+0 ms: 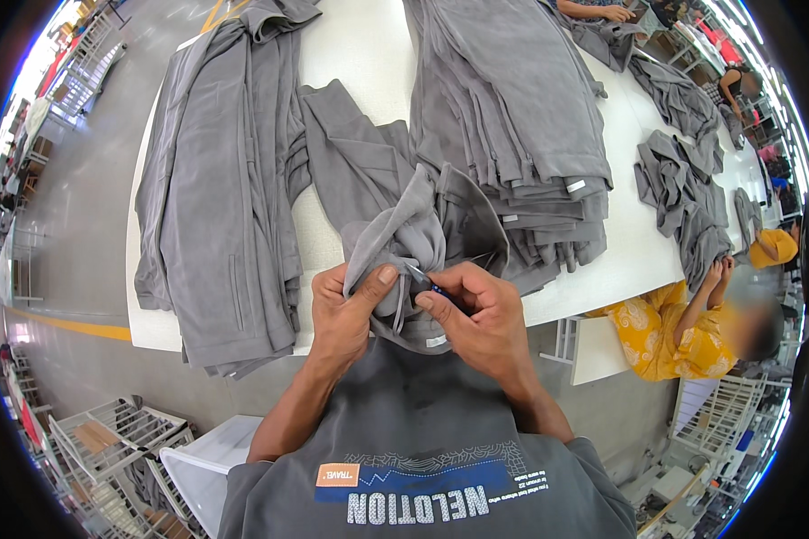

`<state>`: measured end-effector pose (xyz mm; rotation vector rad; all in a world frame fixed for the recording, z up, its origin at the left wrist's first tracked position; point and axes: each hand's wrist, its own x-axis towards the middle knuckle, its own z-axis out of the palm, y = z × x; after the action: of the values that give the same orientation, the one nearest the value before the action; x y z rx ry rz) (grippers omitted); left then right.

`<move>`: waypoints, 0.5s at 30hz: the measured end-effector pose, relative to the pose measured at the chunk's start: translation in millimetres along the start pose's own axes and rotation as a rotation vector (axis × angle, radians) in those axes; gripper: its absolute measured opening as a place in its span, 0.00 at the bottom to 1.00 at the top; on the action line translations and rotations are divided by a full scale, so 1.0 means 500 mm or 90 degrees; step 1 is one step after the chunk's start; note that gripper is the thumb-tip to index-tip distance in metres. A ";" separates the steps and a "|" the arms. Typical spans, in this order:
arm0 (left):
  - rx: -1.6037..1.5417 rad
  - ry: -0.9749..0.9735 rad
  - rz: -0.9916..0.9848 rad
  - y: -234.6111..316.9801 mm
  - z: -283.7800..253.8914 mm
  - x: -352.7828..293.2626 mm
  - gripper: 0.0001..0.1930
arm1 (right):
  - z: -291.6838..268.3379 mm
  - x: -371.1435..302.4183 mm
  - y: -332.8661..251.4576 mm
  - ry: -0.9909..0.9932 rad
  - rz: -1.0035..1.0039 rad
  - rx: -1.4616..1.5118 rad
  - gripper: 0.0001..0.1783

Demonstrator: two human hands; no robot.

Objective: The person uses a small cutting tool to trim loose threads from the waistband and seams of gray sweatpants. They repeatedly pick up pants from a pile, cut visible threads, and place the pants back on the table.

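A pair of grey trousers (pixel 382 238) is bunched up in front of me, one leg trailing away over the table between two piles. My left hand (pixel 343 314) pinches its fabric near the waist opening, thumb on top. In my right hand (pixel 481 314) is a small pair of thread snips (pixel 419 275), gripped between thumb and fingers. Their pointed metal blades reach the cloth beside my left thumb; a bit of blue shows at the handle. Whether the blades are closed on a thread is too small to tell. A pale label (pixel 435 341) shows on the waistband below.
Grey trousers are piled on the white table (pixel 351 40): a left pile (pixel 216 180) and a taller right pile (pixel 521 90). At right, a person in yellow (pixel 661 337) handles grey garments (pixel 692 202). A white chair (pixel 208 467) and metal rack (pixel 121 436) stand lower left.
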<state>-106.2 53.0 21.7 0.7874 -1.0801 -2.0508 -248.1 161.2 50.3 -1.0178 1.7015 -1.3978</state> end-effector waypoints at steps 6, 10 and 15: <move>-0.004 0.008 -0.016 -0.001 -0.004 0.002 0.10 | 0.000 -0.003 -0.008 0.077 0.034 0.104 0.11; -0.034 0.029 -0.030 0.004 -0.001 0.007 0.11 | 0.002 -0.001 0.008 0.067 0.023 0.094 0.12; -0.112 0.055 -0.058 0.006 -0.014 0.022 0.13 | 0.002 0.002 0.004 0.128 0.053 0.150 0.13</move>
<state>-106.3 40.0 19.0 0.8394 -0.8181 -2.1330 -247.9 159.9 47.9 -0.6891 1.6497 -1.6457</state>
